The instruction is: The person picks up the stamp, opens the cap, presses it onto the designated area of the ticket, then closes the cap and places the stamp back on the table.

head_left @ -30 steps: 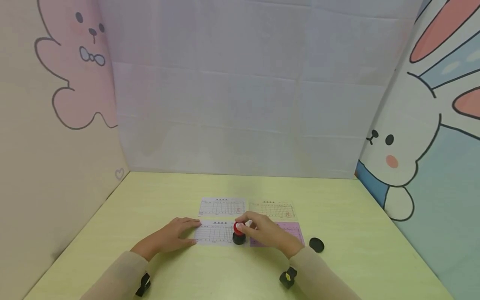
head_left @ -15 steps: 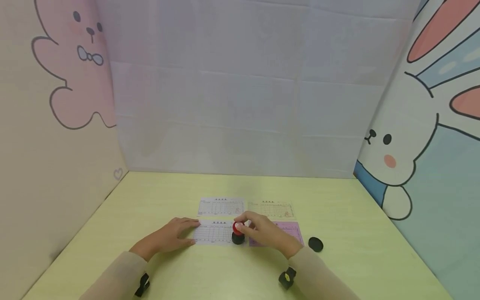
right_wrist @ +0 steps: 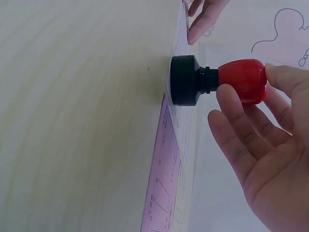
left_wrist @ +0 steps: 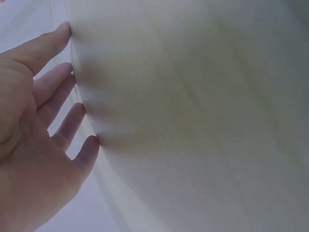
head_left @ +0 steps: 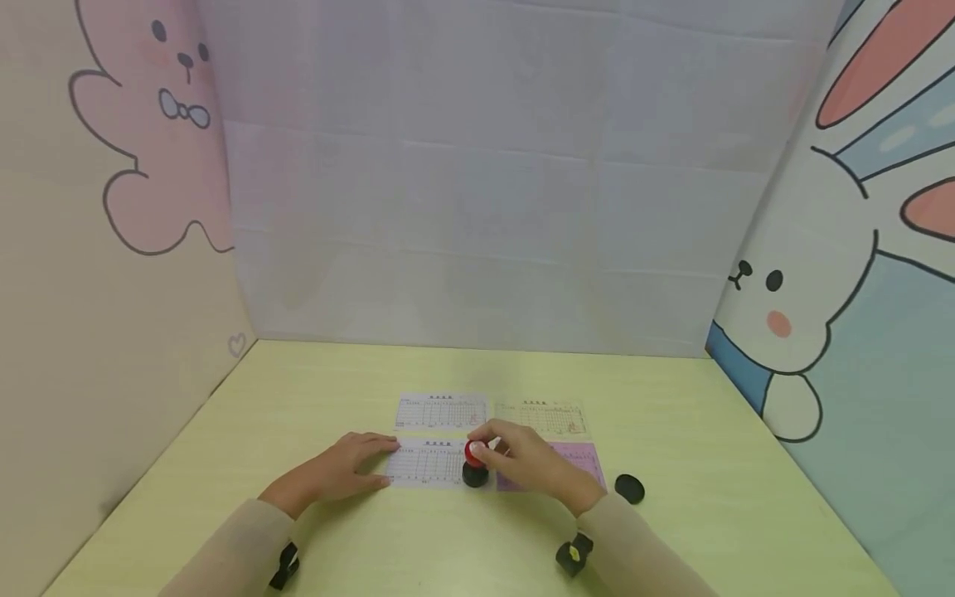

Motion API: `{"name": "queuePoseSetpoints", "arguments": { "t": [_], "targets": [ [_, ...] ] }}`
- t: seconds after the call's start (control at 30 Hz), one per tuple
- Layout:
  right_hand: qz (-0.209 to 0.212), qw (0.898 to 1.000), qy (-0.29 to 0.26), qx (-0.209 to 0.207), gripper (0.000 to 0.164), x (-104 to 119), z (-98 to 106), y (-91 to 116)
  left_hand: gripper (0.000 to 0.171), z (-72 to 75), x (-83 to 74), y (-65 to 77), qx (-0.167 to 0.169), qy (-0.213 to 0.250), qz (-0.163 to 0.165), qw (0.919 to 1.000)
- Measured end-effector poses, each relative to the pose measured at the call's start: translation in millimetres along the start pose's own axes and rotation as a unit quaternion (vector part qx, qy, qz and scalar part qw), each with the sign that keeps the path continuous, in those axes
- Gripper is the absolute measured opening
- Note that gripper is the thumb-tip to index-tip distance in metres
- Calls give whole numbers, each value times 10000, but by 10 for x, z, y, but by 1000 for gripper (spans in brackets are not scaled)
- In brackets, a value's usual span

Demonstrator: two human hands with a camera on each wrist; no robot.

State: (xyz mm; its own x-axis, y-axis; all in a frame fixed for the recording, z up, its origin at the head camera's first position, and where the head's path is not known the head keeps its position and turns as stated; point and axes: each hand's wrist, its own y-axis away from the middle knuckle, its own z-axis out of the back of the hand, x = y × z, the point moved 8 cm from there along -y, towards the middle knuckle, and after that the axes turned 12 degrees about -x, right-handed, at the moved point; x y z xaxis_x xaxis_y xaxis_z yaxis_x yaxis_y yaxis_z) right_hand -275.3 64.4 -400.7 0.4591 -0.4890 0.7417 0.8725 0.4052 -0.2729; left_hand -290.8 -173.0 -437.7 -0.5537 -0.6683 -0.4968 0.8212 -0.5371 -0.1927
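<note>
Right hand: fingers grasping the red knob of a stamp.
Stamp: knob within the fingers, black base below them, upright on the right end of the near white sheet.
Left hand: fingers spread, released, tips at that sheet's left edge.
Pink sheet: partly under the right hand.
Black disc: toward the right edge of the worktop.

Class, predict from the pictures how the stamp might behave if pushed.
The stamp might tip, standing taller than its base is wide. Its red knob looks glossy, so perhaps slippery. Toppled, its round base might roll.
</note>
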Motion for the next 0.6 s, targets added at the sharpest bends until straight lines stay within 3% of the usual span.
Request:
{"name": "queuePoseSetpoints", "arguments": {
  "t": [0.47, 0.6],
  "targets": [
    [4, 9997, -188, 121, 22, -30, 2, -8, 57, 24, -45, 10, -9, 31, -28, 10000],
    [-103, 9997, -160, 161, 28, -36, -10, -14, 57, 28, -45, 8, -8, 37, -43, 10000]
  ]
}}
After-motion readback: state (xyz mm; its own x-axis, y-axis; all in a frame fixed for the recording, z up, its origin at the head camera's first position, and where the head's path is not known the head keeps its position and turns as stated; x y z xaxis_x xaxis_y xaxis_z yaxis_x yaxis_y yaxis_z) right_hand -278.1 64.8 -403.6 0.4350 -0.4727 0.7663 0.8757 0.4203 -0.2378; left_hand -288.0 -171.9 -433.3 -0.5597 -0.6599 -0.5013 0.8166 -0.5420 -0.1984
